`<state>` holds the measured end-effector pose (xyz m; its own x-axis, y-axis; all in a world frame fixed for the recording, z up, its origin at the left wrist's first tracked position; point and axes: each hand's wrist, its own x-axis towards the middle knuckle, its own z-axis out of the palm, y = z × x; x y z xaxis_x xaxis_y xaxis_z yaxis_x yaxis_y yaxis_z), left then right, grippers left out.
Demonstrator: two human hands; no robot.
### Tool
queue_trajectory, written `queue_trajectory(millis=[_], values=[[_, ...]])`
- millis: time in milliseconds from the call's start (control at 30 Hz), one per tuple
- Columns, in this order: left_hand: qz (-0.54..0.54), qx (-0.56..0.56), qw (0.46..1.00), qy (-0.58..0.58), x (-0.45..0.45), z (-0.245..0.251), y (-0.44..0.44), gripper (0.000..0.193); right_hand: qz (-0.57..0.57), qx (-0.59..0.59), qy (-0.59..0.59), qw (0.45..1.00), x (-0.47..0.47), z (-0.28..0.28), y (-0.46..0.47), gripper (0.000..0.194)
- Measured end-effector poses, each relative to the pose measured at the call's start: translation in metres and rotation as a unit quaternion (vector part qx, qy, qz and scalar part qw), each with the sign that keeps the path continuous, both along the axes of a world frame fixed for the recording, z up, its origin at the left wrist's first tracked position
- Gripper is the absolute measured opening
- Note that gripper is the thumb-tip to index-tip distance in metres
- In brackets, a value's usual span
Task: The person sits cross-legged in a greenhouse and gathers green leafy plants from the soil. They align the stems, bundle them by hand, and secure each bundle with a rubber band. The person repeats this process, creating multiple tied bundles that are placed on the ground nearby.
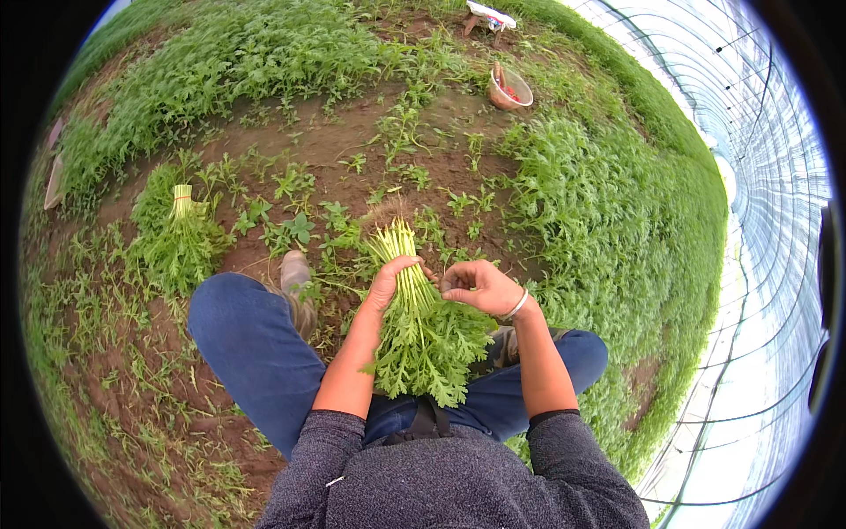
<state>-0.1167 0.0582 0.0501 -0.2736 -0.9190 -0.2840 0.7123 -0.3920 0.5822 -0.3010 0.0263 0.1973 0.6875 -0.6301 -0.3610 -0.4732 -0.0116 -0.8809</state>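
My left hand [394, 278] grips a thick bunch of leafy greens [429, 344] around its pale stems. The roots point away from me, and the lobed leaves hang over my lap. Just right of the stems is my right hand [482, 287], its fingers curled in toward the thumb. Whether something small is pinched there is too fine to make out. A white bracelet [517, 303] circles that wrist. On the ground to the left lies another bunch of greens [182, 231], its cut stem ends bound by a reddish band.
Dense greens [615, 198] grow along the right, and more [264, 53] stand at the far left. A bowl [512, 92] with red items and a wooden handle sits ahead, near a small stool [490, 16] with a white cover. Clear plastic sheeting on hoops [760, 264] curves along the right.
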Motion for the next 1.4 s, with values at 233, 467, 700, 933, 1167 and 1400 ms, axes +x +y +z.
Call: queue_trajectory(millis=[233,467,700,933,1167,1400], values=[[-0.084,-0.051,0.995,-0.01,-0.02,0.01,0.002,0.029,-0.166,-0.223,-0.015,0.96,0.011,-0.025,-0.025,0.09],[-0.239,0.035,0.959,0.145,-0.042,0.019,0.009,0.025,0.013,-0.439,0.039,0.898,0.021,-0.058,-0.052,0.064],[0.147,0.167,0.965,-0.135,-0.04,0.015,-0.025,0.017,-0.202,-0.275,0.066,0.938,-0.035,-0.109,-0.116,0.062],[0.408,0.138,0.888,-0.164,0.007,0.038,-0.081,0.012,-0.001,-0.251,0.517,0.818,-0.159,-0.181,-0.249,0.035],[0.261,0.224,0.925,-0.163,-0.022,-0.006,-0.12,0.02,0.187,-0.198,0.677,0.684,-0.165,-0.24,-0.392,0.049],[0.208,0.269,0.923,-0.182,-0.035,-0.032,-0.162,0.022,0.195,-0.009,0.835,0.514,-0.25,-0.292,-0.457,0.081]])
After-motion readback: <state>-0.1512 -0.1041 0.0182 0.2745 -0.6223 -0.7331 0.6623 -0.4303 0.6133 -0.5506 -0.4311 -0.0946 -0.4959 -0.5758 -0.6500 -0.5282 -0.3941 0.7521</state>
